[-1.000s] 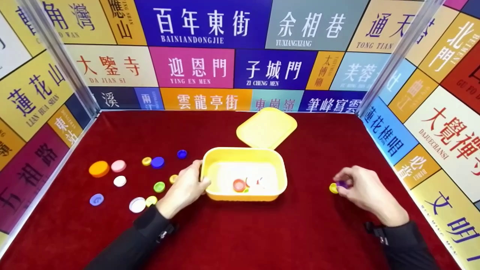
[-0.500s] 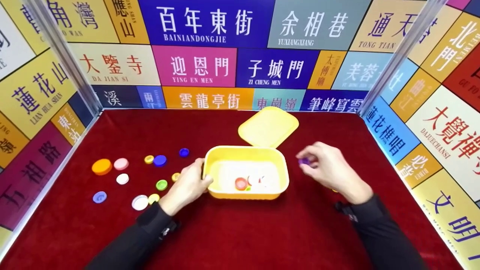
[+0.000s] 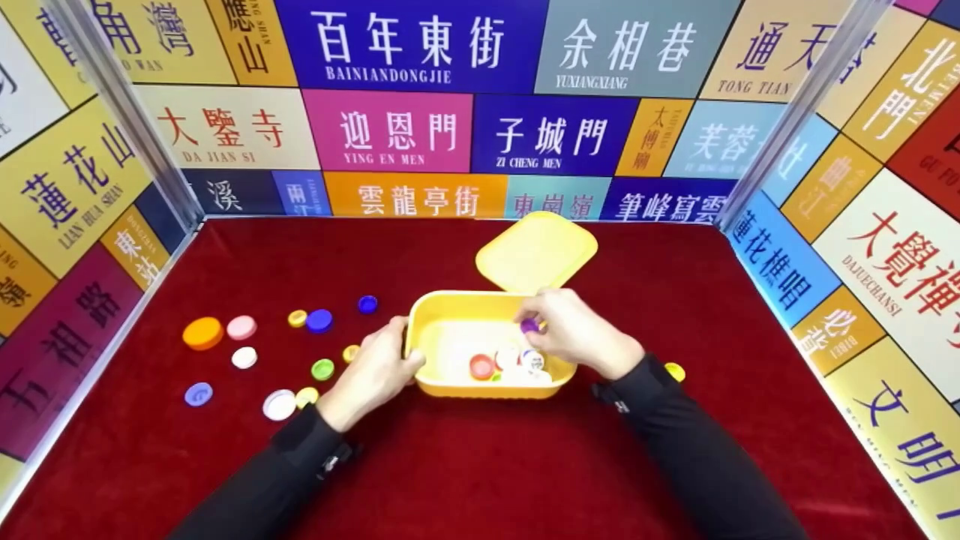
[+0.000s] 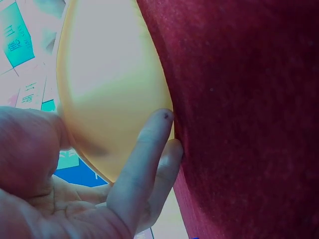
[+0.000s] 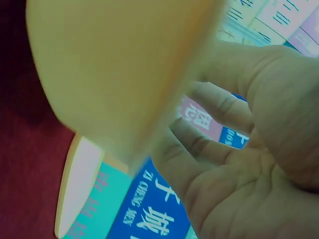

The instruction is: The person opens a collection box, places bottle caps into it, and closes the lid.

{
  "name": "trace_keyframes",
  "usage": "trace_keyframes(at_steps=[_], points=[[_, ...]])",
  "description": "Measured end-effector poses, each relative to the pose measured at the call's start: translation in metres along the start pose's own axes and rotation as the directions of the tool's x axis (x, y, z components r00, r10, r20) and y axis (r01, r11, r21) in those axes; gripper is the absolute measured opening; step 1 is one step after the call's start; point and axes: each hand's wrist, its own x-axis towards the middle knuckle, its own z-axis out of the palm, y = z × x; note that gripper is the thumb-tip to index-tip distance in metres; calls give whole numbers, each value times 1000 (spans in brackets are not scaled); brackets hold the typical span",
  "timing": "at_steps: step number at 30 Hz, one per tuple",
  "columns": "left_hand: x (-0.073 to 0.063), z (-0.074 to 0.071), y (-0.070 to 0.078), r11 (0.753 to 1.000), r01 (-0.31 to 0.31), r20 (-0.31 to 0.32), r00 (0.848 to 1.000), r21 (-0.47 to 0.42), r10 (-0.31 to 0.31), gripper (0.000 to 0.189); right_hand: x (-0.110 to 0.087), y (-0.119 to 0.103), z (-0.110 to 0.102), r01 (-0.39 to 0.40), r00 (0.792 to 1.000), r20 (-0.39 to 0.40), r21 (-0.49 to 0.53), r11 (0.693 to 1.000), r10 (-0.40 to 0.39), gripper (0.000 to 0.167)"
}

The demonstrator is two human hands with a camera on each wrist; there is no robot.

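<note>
A yellow rectangular box point(image 3: 491, 390) stands lidless in the middle of the table. At its left end my left hand point(image 3: 375, 367) grips the wall, thumb over the rim and fingers along the outside; the left wrist view shows these fingers point(image 4: 142, 159) on the yellow wall. My right hand point(image 3: 574, 330) is over the box's right end, pinching a purple bottle cap point(image 3: 530, 325) between thumb and fingers. In the right wrist view the box wall point(image 5: 114, 74) hides the fingertips of the right hand point(image 5: 239, 144). Inside the box lie a red cap point(image 3: 481, 367) and several whitish ones.
Left of the box several loose caps are scattered, among them an orange one point(image 3: 202, 334), a blue one point(image 3: 319, 321) and a white one point(image 3: 280, 405). A yellow cap point(image 3: 675, 371) lies beyond the right forearm. The yellow lid point(image 3: 536, 251) rests behind the box.
My right hand has lifted the purple cap from beside the yellow one at the right and carried it left, over the box. The left hand keeps its grip on the box.
</note>
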Motion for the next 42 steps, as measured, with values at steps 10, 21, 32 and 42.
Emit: trace_keyframes(at_steps=[10,21,32,42], points=[[0,-1,1,1000,-3,7,1000,1,3,59,-1,-5,4,-44,998,51,90,995,40,22],[5,-4,4,1000,0,9,1000,-3,0,60,-15,-1,-7,-8,999,-49,76,997,12,22],[3,0,2,1000,6,12,1000,14,-6,60,-40,8,-9,-9,984,-178,97,995,26,23],[0,0,0,1000,9,9,1000,9,-9,61,-61,20,-19,-44,967,-248,80,996,63,27]])
